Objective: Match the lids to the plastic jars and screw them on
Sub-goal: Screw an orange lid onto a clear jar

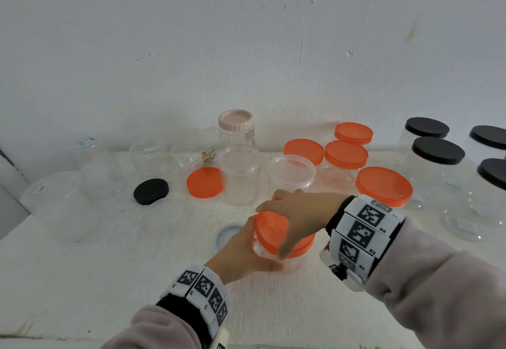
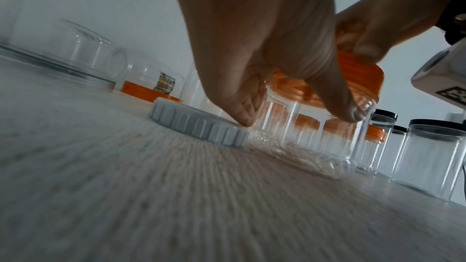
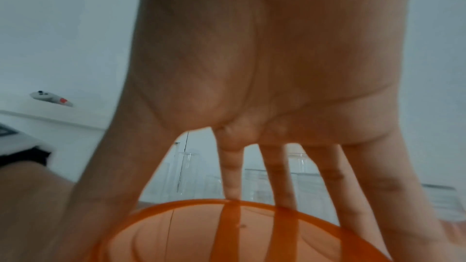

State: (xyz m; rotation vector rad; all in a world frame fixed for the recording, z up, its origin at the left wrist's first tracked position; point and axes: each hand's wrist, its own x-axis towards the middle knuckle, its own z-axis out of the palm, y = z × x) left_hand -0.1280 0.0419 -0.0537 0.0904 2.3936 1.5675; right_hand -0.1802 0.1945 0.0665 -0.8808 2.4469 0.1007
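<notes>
A clear plastic jar (image 1: 294,262) stands near the table's front, topped by an orange lid (image 1: 271,232). My left hand (image 1: 241,252) grips the jar's side from the left; in the left wrist view its fingers (image 2: 345,113) curl round the clear jar (image 2: 290,125). My right hand (image 1: 298,211) comes from the right and grips the orange lid (image 3: 227,232) from above, thumb on the near rim and fingers over the far rim. The lid (image 2: 363,71) looks slightly tilted on the jar.
A pale blue ribbed lid (image 1: 226,235) lies just left of the jar. Behind stand open clear jars (image 1: 241,173), a loose orange lid (image 1: 204,183), a black lid (image 1: 151,191), orange-lidded jars (image 1: 346,155) and black-lidded jars (image 1: 438,151) at the right. A wall (image 1: 246,33) backs the table.
</notes>
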